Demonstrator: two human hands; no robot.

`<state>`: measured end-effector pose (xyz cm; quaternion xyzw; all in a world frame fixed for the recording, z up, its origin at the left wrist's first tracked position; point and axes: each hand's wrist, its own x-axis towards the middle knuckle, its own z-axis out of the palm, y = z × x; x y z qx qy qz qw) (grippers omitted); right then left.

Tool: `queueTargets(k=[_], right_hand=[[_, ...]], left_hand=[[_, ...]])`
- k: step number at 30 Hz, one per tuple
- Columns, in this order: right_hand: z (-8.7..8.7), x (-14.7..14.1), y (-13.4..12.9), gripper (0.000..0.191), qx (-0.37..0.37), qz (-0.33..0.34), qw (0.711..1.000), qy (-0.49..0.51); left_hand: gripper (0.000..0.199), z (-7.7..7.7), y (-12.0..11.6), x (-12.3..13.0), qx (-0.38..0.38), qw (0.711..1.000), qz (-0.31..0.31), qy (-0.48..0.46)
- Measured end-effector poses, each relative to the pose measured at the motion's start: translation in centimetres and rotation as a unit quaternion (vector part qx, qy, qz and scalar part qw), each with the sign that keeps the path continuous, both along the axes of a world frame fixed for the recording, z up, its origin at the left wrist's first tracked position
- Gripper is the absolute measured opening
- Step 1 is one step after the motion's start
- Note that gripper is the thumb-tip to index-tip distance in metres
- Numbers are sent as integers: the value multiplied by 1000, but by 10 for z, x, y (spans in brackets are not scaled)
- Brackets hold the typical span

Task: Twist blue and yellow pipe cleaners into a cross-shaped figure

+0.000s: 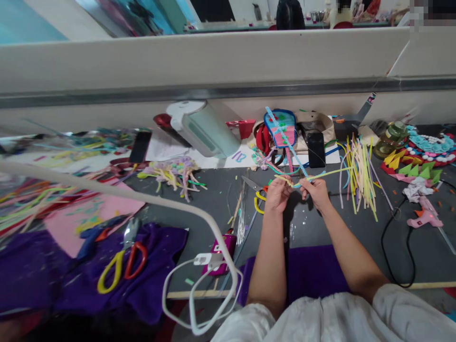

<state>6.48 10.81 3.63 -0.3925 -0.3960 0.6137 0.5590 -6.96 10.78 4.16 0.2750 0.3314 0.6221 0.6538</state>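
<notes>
My left hand [279, 194] is closed on the left end of a yellow pipe cleaner [331, 173]. Close beside it on the right, my right hand [315, 191] pinches the same yellow strip where a light blue pipe cleaner [289, 145] crosses it. The blue one slants up and left over a blue and pink pouch [285, 135]. Around the fingertips the two strips meet; how they are joined is too small to tell. Yellow-handled scissors [259, 202] lie just left of my left hand. A bundle of yellow pipe cleaners [359, 175] lies to the right.
A pink glue gun [425, 214] with a black cable lies at the right, near a glass jar [392, 138]. A white cable [213, 228] arches across the left foreground. Large scissors [131, 232] rest on purple cloth [156, 266]. Behind stand a pale green device [210, 130] and a partition [213, 61].
</notes>
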Motion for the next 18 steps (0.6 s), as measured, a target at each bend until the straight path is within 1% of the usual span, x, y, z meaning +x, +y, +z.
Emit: queueTargets(k=[5, 9, 14, 18], right_hand=[[-3, 0, 0, 30, 6, -4, 1000, 6], [-2, 0, -1, 32, 7, -11, 1000, -15], [0, 0, -2, 35, 15, -26, 999, -46], [0, 0, -2, 36, 25, -30, 997, -63]], left_hand=[[31, 3, 0, 3, -14, 998, 46, 29], [34, 5, 1, 7, -8, 994, 96, 59], [32, 1, 3, 11, 14, 973, 187, 133], [28, 1, 3, 12, 20, 960, 215, 178]])
